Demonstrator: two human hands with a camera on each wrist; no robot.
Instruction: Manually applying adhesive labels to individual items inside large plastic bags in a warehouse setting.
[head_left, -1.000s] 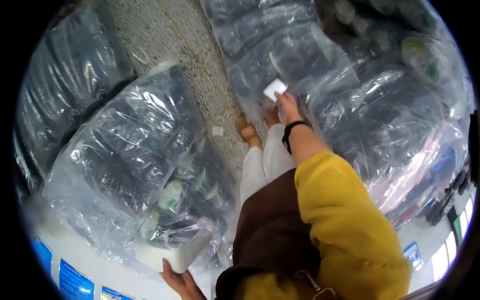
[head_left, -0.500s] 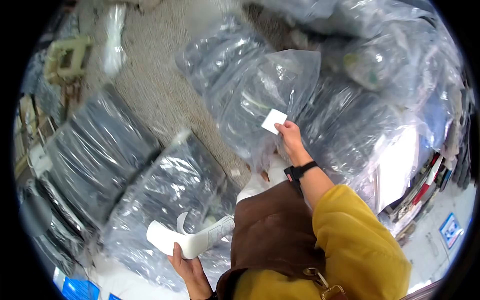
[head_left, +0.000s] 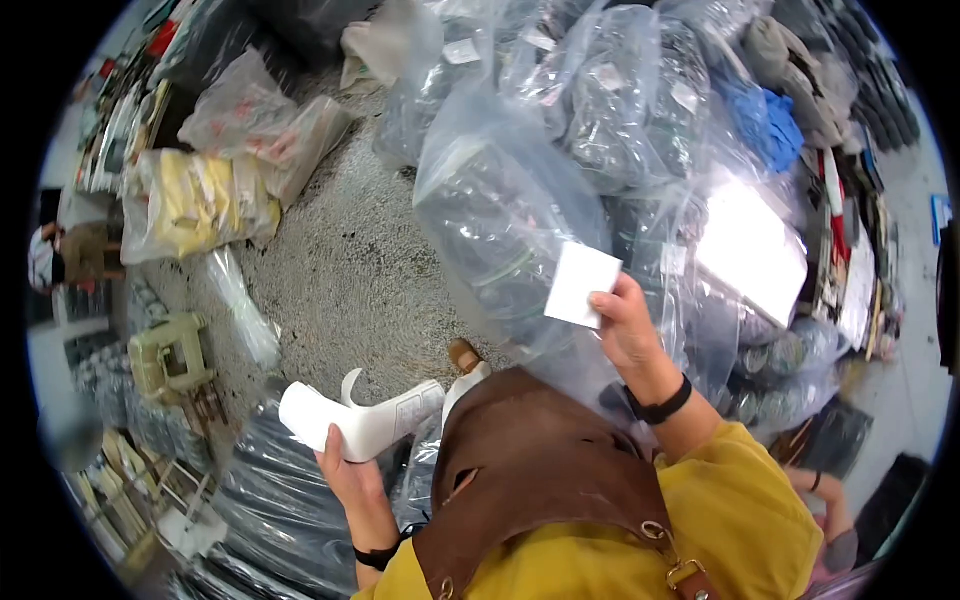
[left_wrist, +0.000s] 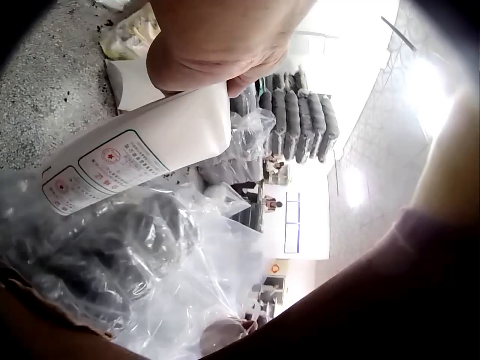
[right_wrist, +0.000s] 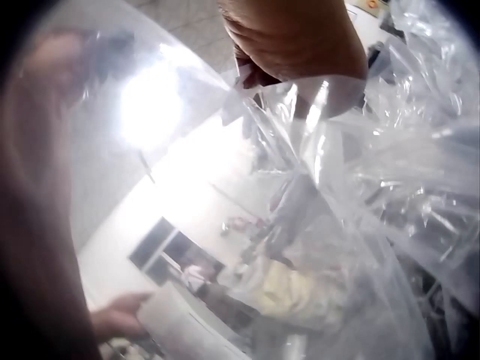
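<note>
The right grip (head_left: 625,325) is closed in a pinch: thumb and fingertips hold one edge of a small white slip (head_left: 582,285). The slip stands out from the fingers up and to the left, flat and facing the head camera. It is held against the front of a large clear plastic bag (head_left: 500,200) packed with dark goods; whether the paper touches the film cannot be told. In the right wrist view the curled fingers sit right above crumpled clear film. A black wristband (head_left: 660,405) circles that wrist, above a yellow sleeve (head_left: 740,500).

The left grip (head_left: 345,465) is curled round a roll of white sheets (head_left: 360,420), holding it from below near its middle. The roll lies nearly level, and one loose end curls upward. In the left wrist view its outer sheet shows printed green-bordered labels with small red marks. This hand is low at the person's left side, well apart from the right one, with a brown apron (head_left: 540,470) between them.

Below lies a speckled grey floor (head_left: 350,260), with a brown shoe (head_left: 463,355) at the apron's upper edge. More clear bags of dark goods lie behind the large one. A bag of yellow stuff (head_left: 190,205) lies far left, and blue cloth (head_left: 770,125) lies at upper right.
</note>
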